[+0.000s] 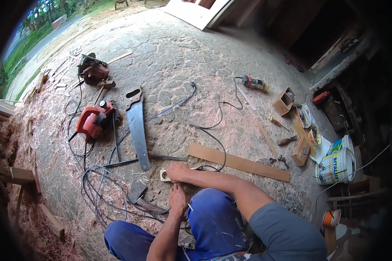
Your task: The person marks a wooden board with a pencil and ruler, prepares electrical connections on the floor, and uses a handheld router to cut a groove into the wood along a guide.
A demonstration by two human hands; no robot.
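A small cream power socket block (164, 175) lies on the concrete in front of me. My right hand (177, 171) is closed over its right side, with a black cable (209, 167) running out beside it; what the fingers grip is hidden. My left hand (177, 198) is just below the block, fingers bent at its edge, on something I cannot make out. A handsaw (137, 126) lies beyond them to the left, near a metal bar (126, 162) and tangled cables. A wooden board (239, 162) lies to the right.
Red planer (93, 122) and circular saw (92, 71) sit left among shavings. A grinder-like tool (255, 83), screwdriver (275, 121), wooden box (283, 102) and white buckets (333, 165) stand or lie right. A doorway threshold (331, 74) is at upper right, offcuts (19, 176) at left.
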